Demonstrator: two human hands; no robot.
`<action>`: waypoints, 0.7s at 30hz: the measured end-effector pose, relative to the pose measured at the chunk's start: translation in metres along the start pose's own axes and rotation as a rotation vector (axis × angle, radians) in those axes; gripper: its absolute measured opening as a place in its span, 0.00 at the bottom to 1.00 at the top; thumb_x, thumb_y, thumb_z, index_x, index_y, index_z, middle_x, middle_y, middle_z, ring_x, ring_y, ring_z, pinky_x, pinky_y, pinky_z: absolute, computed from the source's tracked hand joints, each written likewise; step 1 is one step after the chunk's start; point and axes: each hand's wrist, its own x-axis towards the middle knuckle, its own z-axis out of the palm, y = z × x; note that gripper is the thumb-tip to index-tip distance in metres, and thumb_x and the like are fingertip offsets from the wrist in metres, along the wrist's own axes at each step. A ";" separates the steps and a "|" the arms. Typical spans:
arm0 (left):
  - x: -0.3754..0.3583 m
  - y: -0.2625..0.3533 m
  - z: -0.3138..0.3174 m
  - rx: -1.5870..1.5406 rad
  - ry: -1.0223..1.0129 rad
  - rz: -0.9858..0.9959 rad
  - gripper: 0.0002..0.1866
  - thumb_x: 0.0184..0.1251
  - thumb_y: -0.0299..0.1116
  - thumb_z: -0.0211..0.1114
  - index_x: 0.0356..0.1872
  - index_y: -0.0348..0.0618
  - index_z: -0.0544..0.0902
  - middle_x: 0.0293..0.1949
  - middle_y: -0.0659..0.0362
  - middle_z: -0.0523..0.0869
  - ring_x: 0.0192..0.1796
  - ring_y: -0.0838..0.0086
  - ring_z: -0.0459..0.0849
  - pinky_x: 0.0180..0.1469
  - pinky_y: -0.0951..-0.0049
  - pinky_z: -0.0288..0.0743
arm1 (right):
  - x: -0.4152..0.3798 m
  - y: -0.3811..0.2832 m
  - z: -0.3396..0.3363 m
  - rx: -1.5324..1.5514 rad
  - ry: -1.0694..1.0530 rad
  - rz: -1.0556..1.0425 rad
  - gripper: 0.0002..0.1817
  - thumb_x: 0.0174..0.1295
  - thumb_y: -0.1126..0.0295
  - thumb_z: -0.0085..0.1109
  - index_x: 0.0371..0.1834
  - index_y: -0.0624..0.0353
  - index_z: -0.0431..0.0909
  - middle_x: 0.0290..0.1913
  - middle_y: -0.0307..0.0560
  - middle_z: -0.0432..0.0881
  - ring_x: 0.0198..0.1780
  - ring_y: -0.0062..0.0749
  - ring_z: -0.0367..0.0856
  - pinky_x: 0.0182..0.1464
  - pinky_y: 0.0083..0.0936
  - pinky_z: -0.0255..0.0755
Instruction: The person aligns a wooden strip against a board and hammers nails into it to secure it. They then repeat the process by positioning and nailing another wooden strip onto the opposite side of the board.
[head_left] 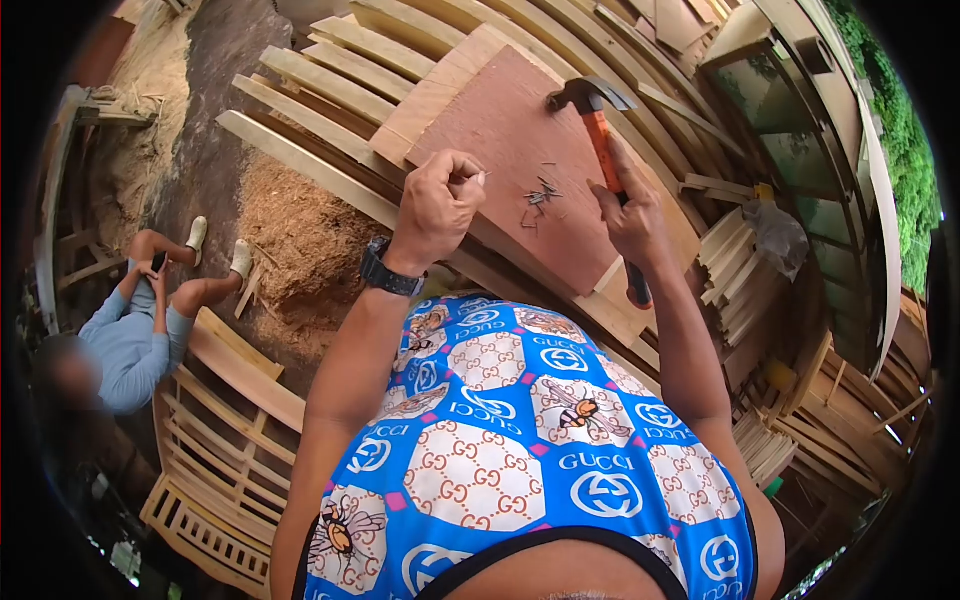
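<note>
Sawdust (300,235) heaps on the dark ground of a workshop, with long pale strips (335,85) of wood stacked behind the work, greenery (905,140) at the far right and a slatted bench (225,440) at the lower left. On the bench's side sits another person (140,330) in light blue, a dark object in hand.

Right hand (632,205) closes round the handle of a hammer (600,130), fingers wrapped and the index laid along the grip; the handle's butt sticks out below the palm. Left hand (440,195) is curled nearly into a fist, thumb and index drawn together over the board's near left part. Something pale shows at the fingertips, but whether it is a pinched item or a fingernail I cannot tell. A black watch (388,270) circles that wrist.

"GUCCI" reads several times across the blue shirt (520,430), among interlocked Gs and bees. Dark marks on the hammer's handle are too small to read.

The hammer has a dark metal claw head and an orange and black handle; its head is over the far right part of a reddish-brown board (480,120). Loose grey nails (543,190) lie in a small scatter on the board, between the two hands.
</note>
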 end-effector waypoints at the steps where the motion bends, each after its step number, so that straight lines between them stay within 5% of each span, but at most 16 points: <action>1: -0.003 0.004 -0.004 -0.089 0.026 -0.141 0.01 0.72 0.24 0.67 0.39 0.39 0.84 0.35 0.57 0.87 0.35 0.74 0.85 0.40 0.71 0.78 | -0.004 -0.006 -0.003 0.000 -0.023 0.065 0.39 0.70 0.69 0.67 0.85 0.45 0.66 0.39 0.64 0.89 0.36 0.58 0.87 0.47 0.43 0.79; 2: -0.005 0.004 -0.005 -0.184 0.054 -0.287 0.03 0.71 0.25 0.67 0.38 0.36 0.84 0.30 0.54 0.88 0.31 0.70 0.87 0.35 0.69 0.80 | -0.005 -0.007 -0.002 0.003 -0.043 0.068 0.39 0.70 0.69 0.67 0.85 0.45 0.66 0.39 0.64 0.89 0.36 0.58 0.87 0.47 0.43 0.79; 3: -0.004 0.002 -0.003 -0.196 0.052 -0.280 0.04 0.75 0.26 0.69 0.41 0.37 0.85 0.30 0.64 0.84 0.31 0.88 0.78 0.34 0.80 0.74 | -0.006 -0.008 -0.003 -0.009 -0.058 0.112 0.40 0.70 0.69 0.67 0.86 0.44 0.65 0.38 0.64 0.88 0.35 0.56 0.87 0.47 0.42 0.80; 6: 0.007 0.003 0.014 -0.147 0.039 -0.155 0.05 0.75 0.27 0.69 0.39 0.37 0.86 0.30 0.62 0.85 0.31 0.86 0.79 0.33 0.78 0.75 | -0.009 -0.014 -0.008 -0.027 -0.081 0.196 0.40 0.70 0.71 0.67 0.86 0.44 0.65 0.35 0.64 0.87 0.34 0.51 0.87 0.47 0.41 0.80; 8: 0.017 0.003 0.030 -0.131 0.053 -0.050 0.04 0.73 0.26 0.68 0.38 0.37 0.86 0.31 0.57 0.86 0.29 0.76 0.84 0.32 0.72 0.78 | -0.011 -0.020 -0.012 -0.041 -0.087 0.188 0.41 0.73 0.76 0.64 0.88 0.43 0.61 0.37 0.43 0.81 0.31 0.23 0.76 0.37 0.29 0.77; 11: 0.023 0.004 0.048 0.083 0.024 0.106 0.01 0.68 0.23 0.66 0.37 0.37 0.83 0.34 0.48 0.86 0.33 0.54 0.89 0.35 0.60 0.82 | -0.015 -0.016 -0.016 -0.079 -0.060 0.104 0.41 0.73 0.75 0.64 0.89 0.43 0.60 0.37 0.42 0.82 0.31 0.22 0.76 0.37 0.28 0.77; 12: 0.022 0.006 0.052 0.078 0.025 0.104 0.01 0.68 0.23 0.66 0.37 0.37 0.83 0.34 0.48 0.86 0.33 0.54 0.89 0.35 0.60 0.82 | -0.017 -0.018 -0.017 -0.083 -0.061 0.107 0.41 0.73 0.75 0.64 0.89 0.43 0.60 0.37 0.42 0.82 0.31 0.22 0.76 0.37 0.28 0.77; 14: 0.020 0.009 0.054 0.059 0.027 0.111 0.02 0.69 0.24 0.66 0.37 0.37 0.83 0.32 0.49 0.86 0.32 0.57 0.89 0.34 0.62 0.82 | -0.020 -0.028 -0.018 -0.021 -0.038 0.141 0.41 0.71 0.75 0.66 0.87 0.51 0.62 0.37 0.50 0.87 0.30 0.37 0.82 0.43 0.34 0.81; 21: 0.003 0.033 0.010 -0.436 -0.240 -0.089 0.02 0.72 0.20 0.65 0.40 0.32 0.80 0.37 0.53 0.91 0.38 0.77 0.94 0.39 0.76 0.88 | -0.029 -0.052 -0.025 -0.003 -0.067 0.353 0.41 0.73 0.77 0.64 0.89 0.47 0.59 0.36 0.44 0.85 0.29 0.24 0.79 0.36 0.27 0.79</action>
